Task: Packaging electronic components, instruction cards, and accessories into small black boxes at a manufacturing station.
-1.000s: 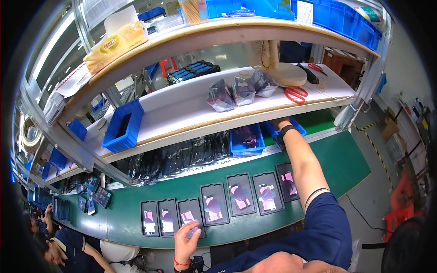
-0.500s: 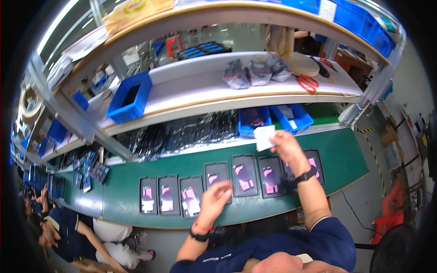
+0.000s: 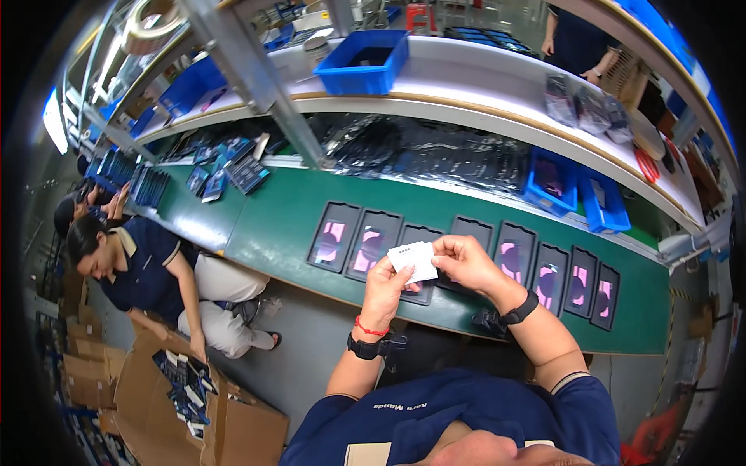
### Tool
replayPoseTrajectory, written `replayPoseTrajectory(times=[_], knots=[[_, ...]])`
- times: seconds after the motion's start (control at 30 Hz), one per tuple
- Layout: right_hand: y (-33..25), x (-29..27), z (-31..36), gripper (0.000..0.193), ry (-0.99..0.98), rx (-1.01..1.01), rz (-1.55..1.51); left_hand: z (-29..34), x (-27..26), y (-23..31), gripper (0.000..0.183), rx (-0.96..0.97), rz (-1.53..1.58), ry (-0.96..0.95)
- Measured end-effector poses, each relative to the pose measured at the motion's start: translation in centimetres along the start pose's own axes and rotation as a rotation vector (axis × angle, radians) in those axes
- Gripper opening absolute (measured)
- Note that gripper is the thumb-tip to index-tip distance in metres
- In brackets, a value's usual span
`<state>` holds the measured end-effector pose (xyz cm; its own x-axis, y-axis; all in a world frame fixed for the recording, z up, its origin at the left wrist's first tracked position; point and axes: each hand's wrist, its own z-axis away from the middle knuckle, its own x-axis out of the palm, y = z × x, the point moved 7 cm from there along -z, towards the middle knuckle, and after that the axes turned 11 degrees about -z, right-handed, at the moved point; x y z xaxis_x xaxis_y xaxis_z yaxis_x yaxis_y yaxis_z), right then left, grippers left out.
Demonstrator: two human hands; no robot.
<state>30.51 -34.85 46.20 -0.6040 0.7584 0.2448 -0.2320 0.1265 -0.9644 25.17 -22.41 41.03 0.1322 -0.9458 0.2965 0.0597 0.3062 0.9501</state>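
Observation:
My left hand (image 3: 382,293) pinches the lower left side of some small white cards (image 3: 413,262), which look like a fanned stack. The fingers of my right hand (image 3: 468,266) close on the right edge of the same cards. Both hands hover over a row of dark grey trays (image 3: 332,235) on the green bench (image 3: 272,225). Pink and dark flat pieces (image 3: 513,256) lie in several trays. My hands and the cards cover parts of the middle trays, so their contents are partly hidden.
Two blue bins (image 3: 552,182) stand behind the trays at right. Black plastic-wrapped items (image 3: 451,159) line the bench's back below a white shelf (image 3: 482,74). Small boxes (image 3: 245,172) lie at left. A seated co-worker (image 3: 148,264) reaches into a large cardboard box (image 3: 148,388).
My right hand has brought the white cards from near the blue bins to my left hand, which now grips them too. The view has swung left, showing the co-worker's cardboard box.

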Motion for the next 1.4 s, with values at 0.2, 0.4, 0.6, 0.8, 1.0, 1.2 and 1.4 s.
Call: replayPoseTrajectory(times=[0.2, 0.4, 0.6, 0.8, 1.0, 1.2, 1.4], knots=[[2.1, 2.7, -3.4, 0.01, 0.001, -0.076, 0.084, 1.2, -4.2, 1.0, 0.026, 0.019, 0.027, 0.068], [1.8, 5.9, -5.3, 0.012, 0.013, -0.109, 0.243, 2.4, -8.2, 1.0, 0.029, 0.063, 0.087, 0.149], [3.0, 6.5, -10.1, 0.009, 0.182, -0.032, 0.079, 3.9, -15.5, 1.4, 0.028, 0.114, 0.038, 0.433], [7.0, 8.0, -15.8, 0.007, 0.154, 0.075, 0.116, 4.4, -16.7, 3.1, 0.029, 0.169, 0.032, 0.436], [0.8, 11.1, -12.6, 0.004, 0.171, -0.817, 0.682, 4.6, -17.6, 2.8, 0.028, 0.141, 0.097, 0.438], [1.9, 12.6, -11.4, 0.016, -0.101, -0.573, 0.885, 4.1, -17.0, 2.2, 0.025, 0.091, 0.171, 0.395], [4.4, 11.0, -10.4, 0.017, -0.208, 0.059, 0.085, 3.1, -15.1, 2.2, 0.024, 0.084, 0.132, 0.285]])
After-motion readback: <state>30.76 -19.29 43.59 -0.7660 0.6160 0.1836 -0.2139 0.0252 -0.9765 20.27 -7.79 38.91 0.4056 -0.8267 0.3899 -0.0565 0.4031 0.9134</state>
